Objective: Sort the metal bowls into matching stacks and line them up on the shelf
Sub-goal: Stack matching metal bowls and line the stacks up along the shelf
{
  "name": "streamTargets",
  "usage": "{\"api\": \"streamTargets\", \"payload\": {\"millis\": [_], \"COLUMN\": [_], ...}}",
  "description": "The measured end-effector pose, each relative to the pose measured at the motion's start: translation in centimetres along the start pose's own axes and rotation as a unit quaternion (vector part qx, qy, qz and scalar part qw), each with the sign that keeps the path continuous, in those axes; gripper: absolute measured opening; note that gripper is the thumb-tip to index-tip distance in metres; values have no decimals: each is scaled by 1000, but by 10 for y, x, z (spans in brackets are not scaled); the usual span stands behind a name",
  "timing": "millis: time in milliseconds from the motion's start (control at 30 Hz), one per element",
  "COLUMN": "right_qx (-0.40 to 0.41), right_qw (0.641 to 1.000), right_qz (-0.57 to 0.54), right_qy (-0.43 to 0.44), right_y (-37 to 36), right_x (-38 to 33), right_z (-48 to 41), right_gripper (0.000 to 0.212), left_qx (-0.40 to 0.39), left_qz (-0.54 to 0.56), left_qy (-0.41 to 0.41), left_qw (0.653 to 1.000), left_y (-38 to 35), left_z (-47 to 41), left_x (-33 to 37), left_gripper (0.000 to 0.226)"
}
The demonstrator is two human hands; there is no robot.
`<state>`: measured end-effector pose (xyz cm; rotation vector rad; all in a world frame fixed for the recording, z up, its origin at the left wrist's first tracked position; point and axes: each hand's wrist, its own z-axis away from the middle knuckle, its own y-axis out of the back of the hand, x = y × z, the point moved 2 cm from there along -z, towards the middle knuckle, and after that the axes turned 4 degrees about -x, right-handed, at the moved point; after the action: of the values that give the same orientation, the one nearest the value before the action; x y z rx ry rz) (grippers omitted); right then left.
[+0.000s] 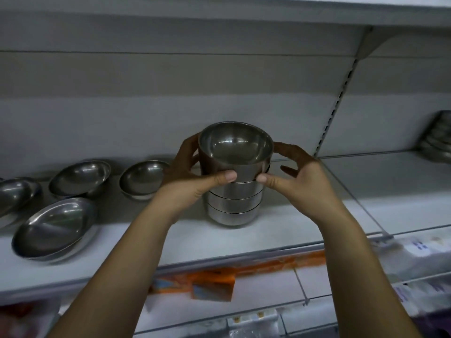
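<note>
Stack (234,191) of deep bowls stands upright on the shelf (305,215) between my hands, left hand (192,176) and right hand (295,176) both pinching its top bowl (235,147), loose shallow bowls (80,178) well left of it.

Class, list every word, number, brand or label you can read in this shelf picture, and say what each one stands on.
No text can be read.
Orange strip on the front edge of the white shelf: print too blurred.
Orange-and-blue packet below it: blurred.
White price tags with blue marks at the right: too blurred.
Stack of round steel bowls, held by left hand and right hand: no marking visible.
</note>
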<state>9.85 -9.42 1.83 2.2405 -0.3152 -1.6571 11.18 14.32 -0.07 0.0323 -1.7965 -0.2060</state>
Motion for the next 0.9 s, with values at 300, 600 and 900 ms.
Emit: {"api": "streamTargets", "payload": {"millis": [300, 600, 900], "right_qx": [-21, 36, 129], "right_qw": [982, 963, 950], "right_qz": [-176, -246, -244], "right_qy": [-60, -106, -143], "right_y": [-29, -64, -87], "right_x": [22, 29, 26], "right_z": [-4, -6, -10], "right_gripper": [78, 88, 107], "left_qx": [-6, 24, 107], "left_qz": [173, 214, 177], "left_qy": [2, 28, 15], "left_qw": [985, 976, 978], "left_y": [-15, -31, -40], "left_z": [-2, -6, -4], "left_x": [-13, -54, -59], "left_gripper": [95, 98, 71]}}
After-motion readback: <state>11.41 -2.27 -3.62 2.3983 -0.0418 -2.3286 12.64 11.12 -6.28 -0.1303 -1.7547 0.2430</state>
